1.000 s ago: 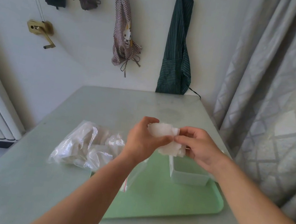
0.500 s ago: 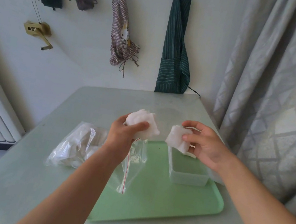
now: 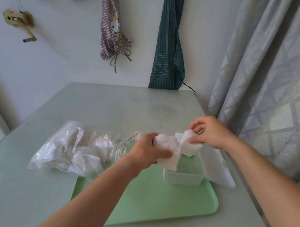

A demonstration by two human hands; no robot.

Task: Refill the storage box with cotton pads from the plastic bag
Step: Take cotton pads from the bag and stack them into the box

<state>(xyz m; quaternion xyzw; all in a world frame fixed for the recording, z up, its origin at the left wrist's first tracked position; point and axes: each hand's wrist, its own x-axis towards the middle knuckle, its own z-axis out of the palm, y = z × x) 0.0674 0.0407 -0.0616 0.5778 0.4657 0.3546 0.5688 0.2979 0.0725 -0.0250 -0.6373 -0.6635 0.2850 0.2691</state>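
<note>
Two-handed hold on cotton pads above box: my left hand clutches wad, my right hand pinches upper corner. Pads likely light, soft, clingy; I'd pinch edges, peel gently. Bag lies left.

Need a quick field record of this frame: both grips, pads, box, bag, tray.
left grip: holds a wad of cotton pads above the box
right grip: pinches a pad at the wad's right side
storage box: open on the tray, lid tipped to its right
plastic bag: on the table, left of the box, pads inside
tray: green, under the box
</note>
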